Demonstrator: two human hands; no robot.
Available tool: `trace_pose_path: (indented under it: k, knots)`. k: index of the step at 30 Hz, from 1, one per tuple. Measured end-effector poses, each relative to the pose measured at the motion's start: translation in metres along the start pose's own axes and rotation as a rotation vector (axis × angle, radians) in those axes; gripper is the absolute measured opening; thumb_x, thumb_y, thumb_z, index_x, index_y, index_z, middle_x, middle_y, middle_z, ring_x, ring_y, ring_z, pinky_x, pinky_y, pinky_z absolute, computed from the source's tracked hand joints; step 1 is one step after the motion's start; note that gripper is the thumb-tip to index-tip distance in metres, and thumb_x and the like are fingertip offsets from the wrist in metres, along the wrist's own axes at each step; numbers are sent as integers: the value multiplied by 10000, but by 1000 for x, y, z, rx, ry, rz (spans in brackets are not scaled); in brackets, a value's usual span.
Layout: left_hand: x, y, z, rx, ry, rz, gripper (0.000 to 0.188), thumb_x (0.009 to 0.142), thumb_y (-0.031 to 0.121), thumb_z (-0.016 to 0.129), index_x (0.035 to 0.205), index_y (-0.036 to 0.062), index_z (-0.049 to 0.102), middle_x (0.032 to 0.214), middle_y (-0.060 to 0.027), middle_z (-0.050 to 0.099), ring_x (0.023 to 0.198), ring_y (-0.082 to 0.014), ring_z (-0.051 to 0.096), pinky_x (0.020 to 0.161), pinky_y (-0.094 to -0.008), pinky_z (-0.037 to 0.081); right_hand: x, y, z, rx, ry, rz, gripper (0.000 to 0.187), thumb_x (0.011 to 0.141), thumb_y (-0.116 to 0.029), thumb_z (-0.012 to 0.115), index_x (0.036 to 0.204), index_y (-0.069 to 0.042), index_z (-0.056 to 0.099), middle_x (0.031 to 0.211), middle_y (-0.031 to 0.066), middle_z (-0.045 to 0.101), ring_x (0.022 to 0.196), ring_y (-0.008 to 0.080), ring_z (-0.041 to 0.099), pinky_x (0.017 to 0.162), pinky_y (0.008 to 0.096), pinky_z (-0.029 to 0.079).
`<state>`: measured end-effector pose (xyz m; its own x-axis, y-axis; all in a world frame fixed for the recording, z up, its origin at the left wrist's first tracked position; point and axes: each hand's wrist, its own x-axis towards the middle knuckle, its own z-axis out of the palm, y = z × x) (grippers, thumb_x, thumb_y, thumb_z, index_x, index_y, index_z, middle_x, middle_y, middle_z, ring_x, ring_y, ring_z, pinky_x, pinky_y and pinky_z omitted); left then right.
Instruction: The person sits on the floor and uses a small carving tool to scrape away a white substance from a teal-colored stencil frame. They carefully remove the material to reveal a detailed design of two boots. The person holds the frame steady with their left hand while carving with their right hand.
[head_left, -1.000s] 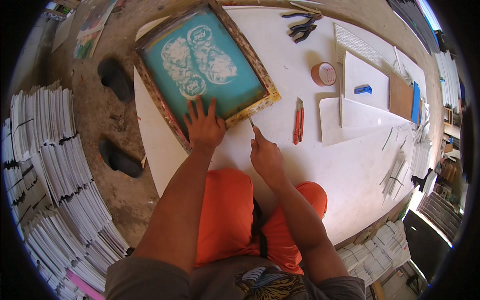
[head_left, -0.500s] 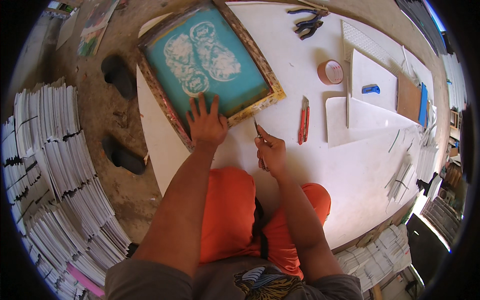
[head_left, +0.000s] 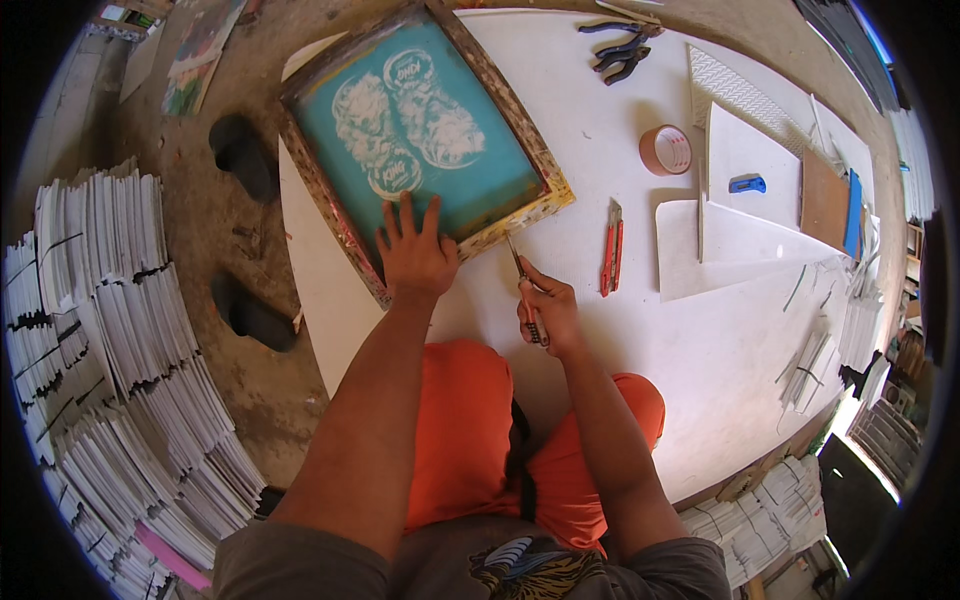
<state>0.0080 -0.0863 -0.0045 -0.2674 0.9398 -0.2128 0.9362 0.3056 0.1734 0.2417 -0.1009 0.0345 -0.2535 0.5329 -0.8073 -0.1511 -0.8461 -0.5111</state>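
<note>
A screen-printing frame (head_left: 530, 212) with paint-stained wooden sides lies tilted across the white board. Its teal mesh (head_left: 455, 95) bears pale printed figures. My left hand (head_left: 416, 262) lies on the near-left part of the frame, fingers spread over the near side and the mesh. In my right hand (head_left: 548, 308) is a slim tool with a thin metal shaft (head_left: 515, 254) and a red and metal handle; its exact kind is unclear. The shaft's tip meets the frame's near edge. To the right of that hand lies a red utility knife (head_left: 612, 248), blade out.
A roll of brown tape (head_left: 665, 150), dark-handled pliers (head_left: 620, 50) and a small blue cutter (head_left: 747, 184) lie to the right, among board offcuts (head_left: 750, 150). Black sandals (head_left: 250, 312) are on the floor at left, beside tall stacks of white sheets (head_left: 130, 350).
My right hand has turned slightly, so more of the tool's red handle shows; its tip stays at the frame's edge. My left hand keeps its place. The whole view has shifted a little.
</note>
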Motion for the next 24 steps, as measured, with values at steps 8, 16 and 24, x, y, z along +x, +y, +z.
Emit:
trace_pose_path:
  k: [8,16,24]
  knots:
    - [4,5,-2,-12,-16,-16,668,941,339,531,1600,278,434,1730,-175,268,1602,-467,188,1236,-683,241,8,11,-28,486,-350,123,561,1095,-304,603,1624,-209,446,707,18,540,504,154,514,414,339,445]
    - [3,-4,-5,-97,45,1,709,875,377,637,1562,250,517,1699,-210,338,1583,-476,248,1220,-700,256,-16,-2,3,-475,14,-117,664,1018,-62,599,1639,-245,450,764,3,540,546,93,500,472,279,456]
    - [3,0,-3,-140,33,-33,692,904,339,588,1583,269,471,1724,-193,282,1596,-466,213,1236,-694,228,-25,-4,28,-783,215,-284,529,1063,-102,564,1587,-163,518,879,93,632,687,128,532,623,326,504]
